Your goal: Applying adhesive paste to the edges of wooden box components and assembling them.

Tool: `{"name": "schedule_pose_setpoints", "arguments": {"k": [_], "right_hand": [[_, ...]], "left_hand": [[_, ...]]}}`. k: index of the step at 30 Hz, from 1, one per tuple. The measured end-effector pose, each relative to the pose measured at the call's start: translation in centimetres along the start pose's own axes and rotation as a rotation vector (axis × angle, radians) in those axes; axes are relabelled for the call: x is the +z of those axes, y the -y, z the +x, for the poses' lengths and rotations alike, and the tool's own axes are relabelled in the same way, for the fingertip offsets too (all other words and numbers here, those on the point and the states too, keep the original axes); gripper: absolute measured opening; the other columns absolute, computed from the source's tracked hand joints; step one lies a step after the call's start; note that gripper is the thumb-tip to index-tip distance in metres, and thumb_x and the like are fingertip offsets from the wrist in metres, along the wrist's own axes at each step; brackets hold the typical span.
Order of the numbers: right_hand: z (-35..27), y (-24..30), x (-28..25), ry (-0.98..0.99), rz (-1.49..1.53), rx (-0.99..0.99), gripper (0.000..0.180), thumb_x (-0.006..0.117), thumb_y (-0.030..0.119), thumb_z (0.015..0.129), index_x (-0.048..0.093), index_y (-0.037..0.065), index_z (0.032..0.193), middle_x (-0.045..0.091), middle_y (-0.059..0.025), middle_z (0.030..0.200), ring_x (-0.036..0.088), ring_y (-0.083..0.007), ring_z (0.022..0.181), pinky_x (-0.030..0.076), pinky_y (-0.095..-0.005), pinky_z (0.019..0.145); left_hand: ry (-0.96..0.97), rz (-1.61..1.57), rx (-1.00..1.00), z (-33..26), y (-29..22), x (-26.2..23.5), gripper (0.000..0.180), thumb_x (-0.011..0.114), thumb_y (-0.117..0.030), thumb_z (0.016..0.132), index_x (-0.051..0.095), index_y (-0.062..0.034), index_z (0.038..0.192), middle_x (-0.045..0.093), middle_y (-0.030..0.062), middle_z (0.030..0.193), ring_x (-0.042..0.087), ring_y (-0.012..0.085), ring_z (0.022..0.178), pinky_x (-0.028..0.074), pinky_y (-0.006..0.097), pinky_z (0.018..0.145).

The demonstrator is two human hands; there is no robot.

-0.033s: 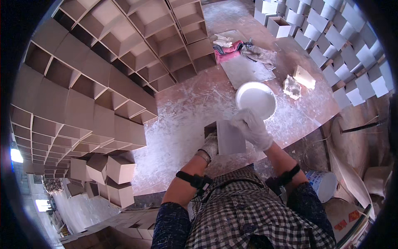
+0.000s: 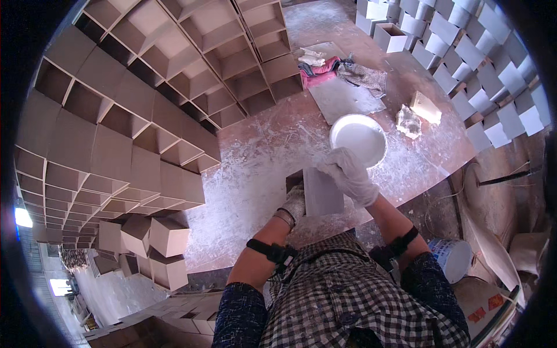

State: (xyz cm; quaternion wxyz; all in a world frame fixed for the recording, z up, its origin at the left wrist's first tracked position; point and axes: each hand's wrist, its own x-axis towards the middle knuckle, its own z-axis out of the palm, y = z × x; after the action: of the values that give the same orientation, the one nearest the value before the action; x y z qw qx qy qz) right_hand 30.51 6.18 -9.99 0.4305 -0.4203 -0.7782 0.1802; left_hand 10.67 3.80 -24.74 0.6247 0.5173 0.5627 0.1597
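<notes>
My left hand (image 2: 294,203), in a pale knitted glove, reaches into the open side of a small square box (image 2: 324,196) and grips it from within. The box is tilted above the worktop, with a smooth greyish-white face turned upward. At that face's upper right edge, my right hand (image 2: 351,178) wears a white glove and has its fingers curled together. Whatever those fingers hold, if anything, is hidden. Just beyond the right hand stands a round white basin (image 2: 358,141) of white liquid.
Stacked brown open boxes (image 2: 110,145) form a wall on the left. Whitish boxes (image 2: 464,52) are piled at the far right. On the white-smeared worktop (image 2: 249,151) lie a board (image 2: 342,100) with cloths (image 2: 362,78) and two pale chunks (image 2: 409,122). A bucket (image 2: 452,258) stands at the lower right.
My right hand has shifted slightly up and to the left along the box's upper edge. My left hand and the box stay nearly in place.
</notes>
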Motion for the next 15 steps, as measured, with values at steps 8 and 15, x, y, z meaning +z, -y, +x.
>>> {"name": "schedule_pose_setpoints", "arguments": {"k": [8, 15], "right_hand": [[-1.4, 5.0, -1.4, 0.366, -0.03, 0.141, 0.012, 0.067, 0.01, 0.075, 0.06, 0.007, 0.084, 0.058, -0.0101, 0.086, 0.056, -0.03, 0.083, 0.044, -0.0384, 0.076], [-9.3, 4.9, -2.3, 0.274, 0.069, -0.009, 0.023, 0.064, 0.005, 0.072, 0.058, 0.005, 0.095, 0.058, -0.0125, 0.087, 0.056, -0.0312, 0.082, 0.045, -0.0392, 0.074]], "left_hand": [[0.071, -0.325, 0.153, 2.3, 3.7, -0.3, 0.049, 0.054, -0.041, 0.085, 0.053, -0.0117, 0.124, 0.054, 0.0128, 0.125, 0.051, 0.0288, 0.115, 0.042, 0.039, 0.093], [0.021, 0.53, 0.198, -0.3, -3.0, 0.1, 0.051, 0.055, -0.043, 0.085, 0.052, -0.0113, 0.124, 0.054, 0.0134, 0.125, 0.052, 0.0292, 0.114, 0.043, 0.038, 0.093]]}}
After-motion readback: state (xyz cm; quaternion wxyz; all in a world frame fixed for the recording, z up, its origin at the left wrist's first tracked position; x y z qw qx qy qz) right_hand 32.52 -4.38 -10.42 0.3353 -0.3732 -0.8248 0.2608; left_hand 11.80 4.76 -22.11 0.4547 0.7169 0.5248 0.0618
